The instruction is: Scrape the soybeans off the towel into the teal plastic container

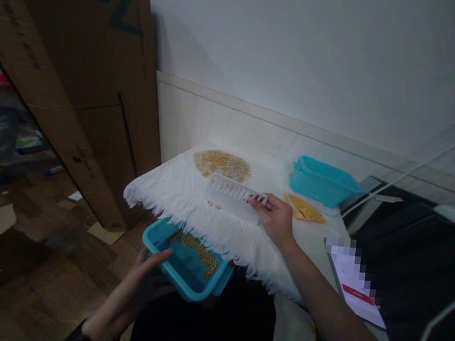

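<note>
My left hand point(146, 270) grips the near left rim of a blue plastic basin point(183, 280), thumb over the edge. The basin sits below the table's front edge, above my lap, with small round yellowish beans point(198, 250) inside. In my right hand point(275, 216) is a white slotted plastic piece point(235, 198), held by its right end and standing on edge on the white fringed cloth point(169, 183). A few loose beans point(213, 205) lie beside its lower left edge. Behind it spreads a pile of beans point(222, 163) on the cloth.
A second blue basin point(319, 183) stands at the back right, with a yellow packet point(307, 208) in front. Further right lie a phone point(356, 284), a black flat object point(416, 266) and a white cable point(418, 169). A tall cardboard box point(88, 63) stands at the left, against the wall.
</note>
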{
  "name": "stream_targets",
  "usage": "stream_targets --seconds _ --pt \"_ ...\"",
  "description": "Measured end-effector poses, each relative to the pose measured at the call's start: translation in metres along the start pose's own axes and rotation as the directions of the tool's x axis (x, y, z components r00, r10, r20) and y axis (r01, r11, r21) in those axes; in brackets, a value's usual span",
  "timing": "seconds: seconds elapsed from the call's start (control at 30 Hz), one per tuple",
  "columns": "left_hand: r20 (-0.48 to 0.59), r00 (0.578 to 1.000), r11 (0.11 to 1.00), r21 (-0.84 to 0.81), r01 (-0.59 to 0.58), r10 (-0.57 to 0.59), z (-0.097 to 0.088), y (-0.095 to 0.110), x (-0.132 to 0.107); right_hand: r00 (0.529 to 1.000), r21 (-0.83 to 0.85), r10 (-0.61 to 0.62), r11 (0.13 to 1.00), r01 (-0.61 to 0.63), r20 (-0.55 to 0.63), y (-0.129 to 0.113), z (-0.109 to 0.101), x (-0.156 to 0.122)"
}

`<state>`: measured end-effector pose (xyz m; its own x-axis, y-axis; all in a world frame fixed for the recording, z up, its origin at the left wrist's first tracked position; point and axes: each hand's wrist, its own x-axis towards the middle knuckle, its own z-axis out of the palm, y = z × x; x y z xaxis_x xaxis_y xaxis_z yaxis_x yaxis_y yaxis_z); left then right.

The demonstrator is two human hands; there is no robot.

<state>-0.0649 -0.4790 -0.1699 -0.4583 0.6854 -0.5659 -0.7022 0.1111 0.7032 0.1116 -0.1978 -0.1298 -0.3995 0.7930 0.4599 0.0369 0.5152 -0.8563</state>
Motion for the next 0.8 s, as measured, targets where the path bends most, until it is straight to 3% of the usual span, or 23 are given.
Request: stream_targets --seconds 0.3,0.57,0.8 --pt "0.062 0.998 0.999 -0.027 -0.031 0.033 0.005 0.011 -0.003 0.999 0.001 -0.020 1.000 0.020 0.025 -0.004 0.000 -0.005" --pt "-0.010 0.998 0.998 -0.001 0.065 -0.065 0.000 0.006 0.001 0.999 -0.019 -0.036 0.999 0.037 0.037 -0.009 0.003 -0.008" --pt "-0.027 0.998 0.998 -0.004 0.062 -0.063 -0.005 0.001 0.010 0.997 -0.014 -0.040 0.999 0.041 0.068 -0.014 0.006 -0.015"
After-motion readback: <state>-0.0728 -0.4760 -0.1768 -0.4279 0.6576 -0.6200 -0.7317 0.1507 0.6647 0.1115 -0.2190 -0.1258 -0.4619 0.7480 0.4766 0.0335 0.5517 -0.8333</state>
